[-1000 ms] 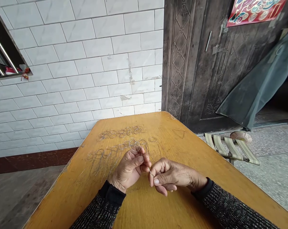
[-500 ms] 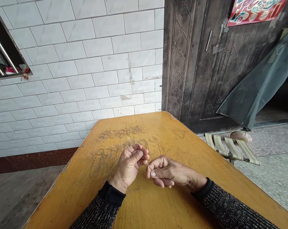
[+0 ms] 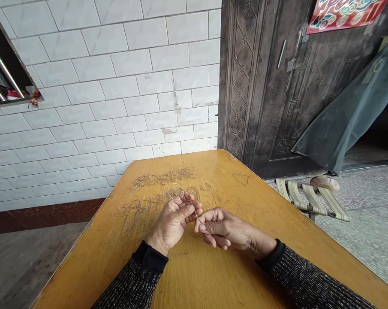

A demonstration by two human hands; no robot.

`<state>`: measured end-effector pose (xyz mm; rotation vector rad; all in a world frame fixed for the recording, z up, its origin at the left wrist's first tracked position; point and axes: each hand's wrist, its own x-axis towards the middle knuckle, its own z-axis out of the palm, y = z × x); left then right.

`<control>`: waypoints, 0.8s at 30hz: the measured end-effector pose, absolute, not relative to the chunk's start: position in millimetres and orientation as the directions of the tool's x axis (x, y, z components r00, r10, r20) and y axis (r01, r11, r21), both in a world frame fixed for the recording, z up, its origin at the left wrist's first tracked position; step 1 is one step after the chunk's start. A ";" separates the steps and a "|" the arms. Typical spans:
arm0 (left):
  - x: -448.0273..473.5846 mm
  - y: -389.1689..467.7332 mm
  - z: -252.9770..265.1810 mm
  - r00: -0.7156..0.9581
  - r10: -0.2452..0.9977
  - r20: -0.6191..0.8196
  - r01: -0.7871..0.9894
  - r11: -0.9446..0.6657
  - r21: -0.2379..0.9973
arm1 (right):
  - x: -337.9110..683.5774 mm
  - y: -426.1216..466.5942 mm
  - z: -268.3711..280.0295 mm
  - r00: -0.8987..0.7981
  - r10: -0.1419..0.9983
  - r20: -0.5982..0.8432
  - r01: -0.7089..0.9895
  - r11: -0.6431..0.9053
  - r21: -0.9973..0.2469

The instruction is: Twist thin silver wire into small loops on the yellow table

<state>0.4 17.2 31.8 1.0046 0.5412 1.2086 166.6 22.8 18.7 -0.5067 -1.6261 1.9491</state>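
A thin wire runs between my two hands above the table's middle, with a loop of it rising past my left fingers. My left hand is closed, thumb against fingers, on the looped part. Between thumb and forefinger, my right hand pinches the wire's lower end. Behind and left of my left hand lies a row of wire loops with long tails. Farther back is a second row of small wire rings. A single wire loop with a tail lies just beyond my right hand.
The wooden table stretches to a white tiled wall. A triangle of bent wire lies near its right edge. On the right are a dark carved door, a hanging grey curtain and a strap-seated stool.
My right hand has shifted slightly up and left, closer to my left hand. More of the wire now shows across my left fingers, and its loop has turned a little.
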 end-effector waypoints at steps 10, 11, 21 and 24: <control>3.3 18.5 28.9 0.195 0.957 0.214 -0.487 -0.095 0.868 | 167.1 22.2 20.6 -0.746 0.660 0.085 -0.188 -0.086 -0.978; 3.8 18.6 28.6 0.177 0.959 0.221 -0.480 -0.112 0.870 | 166.6 22.6 19.8 -0.730 0.677 0.096 -0.186 -0.061 -0.981; 7.3 17.5 27.8 0.188 0.949 0.253 -0.437 -0.150 0.887 | 164.5 23.2 18.9 -0.647 0.760 0.064 -0.056 0.037 -0.998; 7.4 17.2 27.3 0.198 0.944 0.264 -0.406 -0.166 0.898 | 165.4 23.3 19.2 -0.634 0.771 0.061 -0.033 0.051 -0.998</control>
